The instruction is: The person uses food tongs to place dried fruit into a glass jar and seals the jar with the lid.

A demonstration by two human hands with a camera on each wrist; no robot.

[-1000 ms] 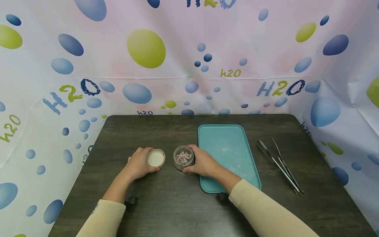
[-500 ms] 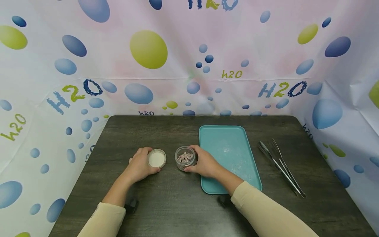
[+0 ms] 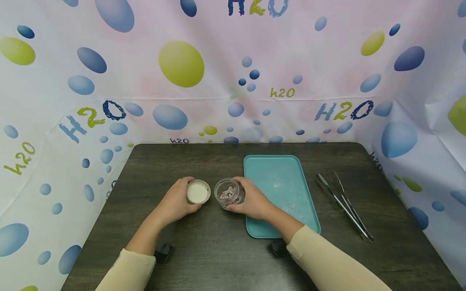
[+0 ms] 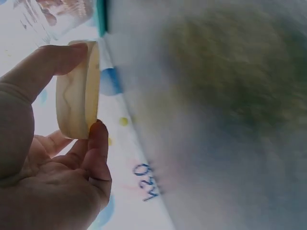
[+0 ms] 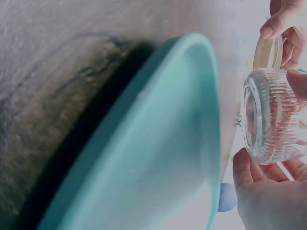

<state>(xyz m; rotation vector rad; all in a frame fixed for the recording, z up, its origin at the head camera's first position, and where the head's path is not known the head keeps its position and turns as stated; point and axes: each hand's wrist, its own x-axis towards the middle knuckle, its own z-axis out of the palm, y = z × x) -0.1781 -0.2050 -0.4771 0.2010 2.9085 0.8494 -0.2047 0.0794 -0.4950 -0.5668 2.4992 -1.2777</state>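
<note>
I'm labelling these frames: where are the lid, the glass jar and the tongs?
lid [image 3: 198, 192]: head view, on its pale flat face.
glass jar [image 3: 229, 192]: head view, on its open mouth over the pinkish contents.
tongs [image 3: 342, 203]: head view, midway along the metal arms.

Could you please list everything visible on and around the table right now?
lid: one, pale cream, held just left of the jar.
glass jar: one, clear with pinkish pieces inside, beside the tray's left edge.
tray: one, teal, lying flat right of centre on the table.
tongs: one metal pair, silver, lying right of the tray.
table: one, dark wood grain.
backdrop: one, white with blue and green bubbles and H2O lettering, behind and at both sides.
left hand: one, grips the lid by its rim.
right hand: one, grips the glass jar.
</note>
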